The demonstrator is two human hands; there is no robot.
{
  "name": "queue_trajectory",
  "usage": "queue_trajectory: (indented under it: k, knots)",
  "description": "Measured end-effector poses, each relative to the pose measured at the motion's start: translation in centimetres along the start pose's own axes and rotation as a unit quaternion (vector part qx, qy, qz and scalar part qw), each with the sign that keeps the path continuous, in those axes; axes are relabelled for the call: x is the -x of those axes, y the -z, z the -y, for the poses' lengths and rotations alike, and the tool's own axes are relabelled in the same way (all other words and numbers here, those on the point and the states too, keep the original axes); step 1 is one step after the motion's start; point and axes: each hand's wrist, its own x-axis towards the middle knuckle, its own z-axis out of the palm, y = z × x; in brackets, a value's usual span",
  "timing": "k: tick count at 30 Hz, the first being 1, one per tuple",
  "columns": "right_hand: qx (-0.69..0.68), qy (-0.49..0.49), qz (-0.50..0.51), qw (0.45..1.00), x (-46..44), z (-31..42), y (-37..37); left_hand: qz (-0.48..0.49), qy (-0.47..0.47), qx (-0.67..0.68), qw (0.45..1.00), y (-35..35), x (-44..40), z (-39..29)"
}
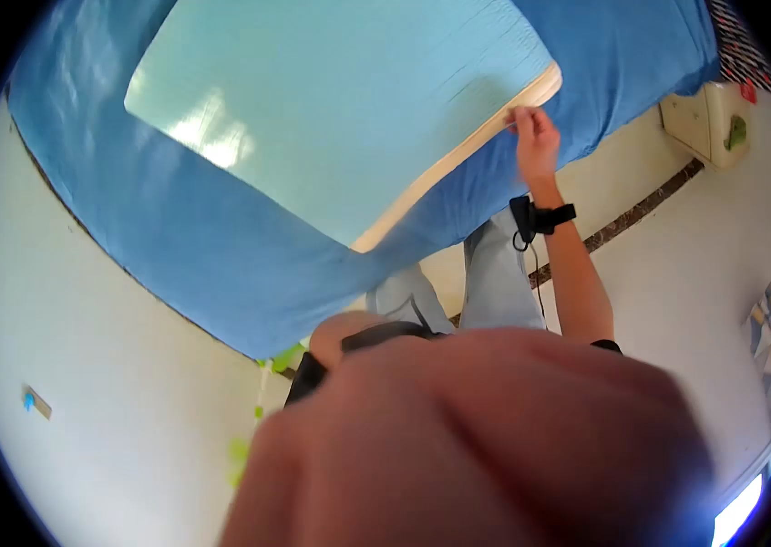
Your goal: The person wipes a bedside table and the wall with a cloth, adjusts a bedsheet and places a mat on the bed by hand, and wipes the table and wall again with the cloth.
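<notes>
Pale floor [618,178] opens to the right of the turquoise pad [340,100]; blue sheet [176,246] lies under the pad and leaves a wide margin along its lower left edge. A cream cabinet [691,118] stands to the pad's right. Below the pad, the left hand [467,438] is a blur near the lens, fingers impossible to tell; the right hand [536,141] pinches the pad's cream right edge.
</notes>
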Motion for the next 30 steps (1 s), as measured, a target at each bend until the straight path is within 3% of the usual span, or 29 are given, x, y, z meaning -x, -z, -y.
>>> queue_trajectory:
  k: [3,6,13,17,23,30]
  knots:
    - [-0.050,0.027,0.022,0.998,-3.5,0.6,0.0,-0.026,-0.024,-0.007,0.999,-2.1,-0.7,2.7]
    - [-0.034,-0.039,0.067,0.996,-6.5,1.0,0.4,-0.048,-0.030,-0.016,0.998,-4.3,-1.8,5.9]
    - [-0.070,-0.041,0.219,0.972,-9.4,-0.2,4.7,-0.061,-0.045,-0.001,0.997,-10.0,-4.4,12.4]
    - [-0.077,-0.013,0.208,0.975,-11.4,-0.7,6.7,-0.071,-0.046,-0.009,0.996,-12.6,-5.7,15.1]
    - [-0.032,0.040,0.093,0.994,-16.0,-1.3,6.6,-0.092,-0.028,-0.058,0.994,-13.6,-7.1,17.2]
    - [0.024,0.020,0.119,0.992,-17.4,-1.8,5.9,-0.096,-0.037,-0.094,0.990,-13.6,-7.3,17.7]
